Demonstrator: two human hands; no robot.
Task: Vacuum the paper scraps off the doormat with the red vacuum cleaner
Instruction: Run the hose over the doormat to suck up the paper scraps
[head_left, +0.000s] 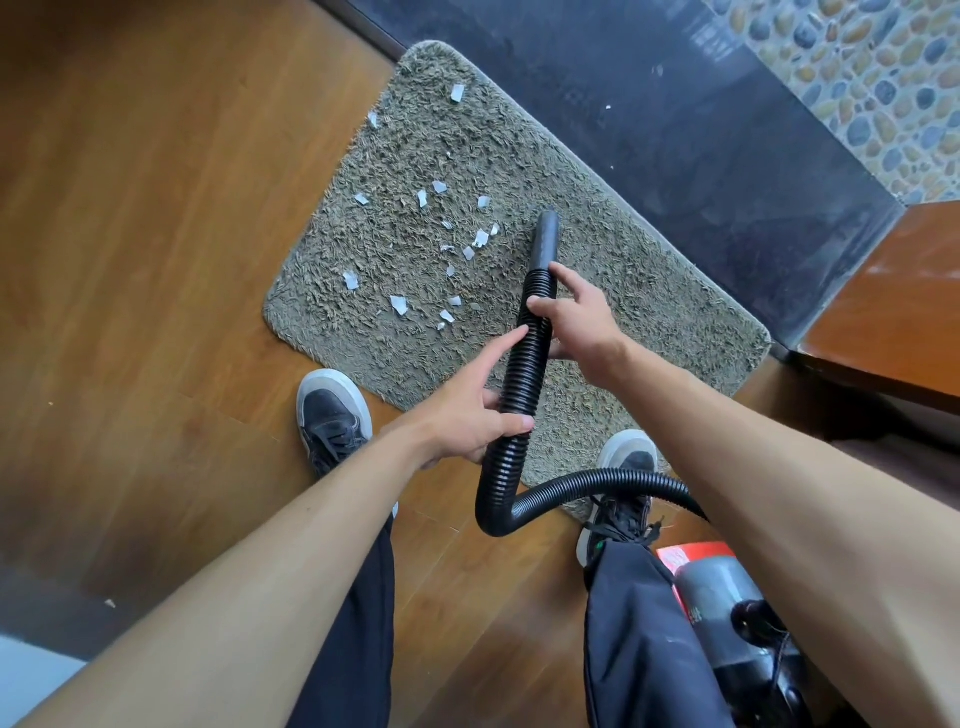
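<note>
Gripping the black ribbed hose (522, 364) in two places, a person stands at the near edge of the grey shaggy doormat (649, 312). The left hand (467, 415) wraps the hose low down, fingers curled round it and the forefinger laid straight along the ribs. The right hand (576, 317) clamps it higher, just behind the smooth black nozzle (545, 239); the thumb crosses over the top and the fingers underneath are mostly hidden by the hose.

The nozzle points away over the middle of the mat. Whether its tip touches the pile or hangs just above it cannot be told from this angle. White paper scraps (481, 237) lie scattered just left of the nozzle and on toward the mat's left and far edges; one sits right at the left edge.

Below the left hand the hose loops down and back to the right, then disappears behind the right forearm. The red vacuum cleaner (691, 556) stands on the wooden floor (156, 260) at the lower right. Only a red patch and some grey and black body show, the rest being covered by the forearm and a trouser leg. The left shoe (332, 410) is on the wood, and the right shoe (626, 457) has its toe on the mat.
</note>
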